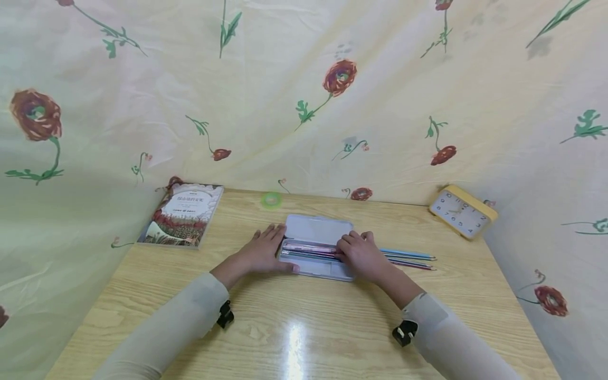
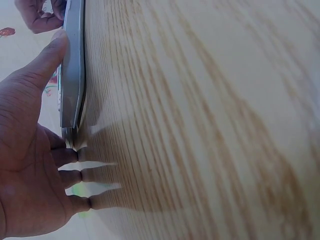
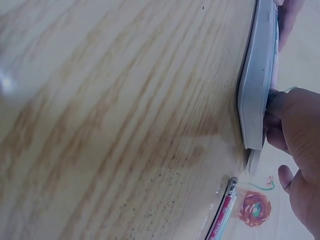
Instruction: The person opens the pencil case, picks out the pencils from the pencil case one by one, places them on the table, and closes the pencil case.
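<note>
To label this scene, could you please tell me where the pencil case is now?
In the head view, the open pencil case lies centrally on the wooden table, left hand at its left end, right hand over its right, loose pencils just beyond.

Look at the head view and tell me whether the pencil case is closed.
No, the pencil case lies open, its lid folded back, its inside exposed.
</note>
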Available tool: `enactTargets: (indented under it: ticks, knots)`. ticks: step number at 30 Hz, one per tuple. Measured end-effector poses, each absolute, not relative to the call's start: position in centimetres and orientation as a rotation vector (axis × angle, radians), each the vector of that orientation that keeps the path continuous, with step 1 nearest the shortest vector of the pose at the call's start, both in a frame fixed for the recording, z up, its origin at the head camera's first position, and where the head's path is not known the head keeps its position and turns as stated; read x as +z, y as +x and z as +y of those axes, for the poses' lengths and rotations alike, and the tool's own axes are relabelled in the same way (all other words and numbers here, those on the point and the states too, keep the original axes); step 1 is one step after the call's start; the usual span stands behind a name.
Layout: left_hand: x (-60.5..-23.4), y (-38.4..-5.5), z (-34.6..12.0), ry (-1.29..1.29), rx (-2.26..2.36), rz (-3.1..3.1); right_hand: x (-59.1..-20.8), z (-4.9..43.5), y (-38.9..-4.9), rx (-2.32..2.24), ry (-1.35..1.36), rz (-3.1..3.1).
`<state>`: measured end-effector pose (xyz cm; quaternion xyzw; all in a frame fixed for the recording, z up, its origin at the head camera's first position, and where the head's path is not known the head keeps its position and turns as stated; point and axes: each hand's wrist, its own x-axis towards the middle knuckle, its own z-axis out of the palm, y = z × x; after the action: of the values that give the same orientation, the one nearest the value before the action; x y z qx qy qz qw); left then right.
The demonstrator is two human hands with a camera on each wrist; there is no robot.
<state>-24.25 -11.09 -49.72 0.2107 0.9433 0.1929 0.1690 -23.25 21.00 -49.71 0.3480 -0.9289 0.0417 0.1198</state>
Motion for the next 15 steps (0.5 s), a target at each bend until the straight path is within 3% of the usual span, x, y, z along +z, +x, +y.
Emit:
enactTargets:
  ticks: [15]
  knots:
    - [-49.7,-24.2,-11.1,0.590,0.560,2.682,-49.3,20.2,-23.6,0.191,1.078,-2.664]
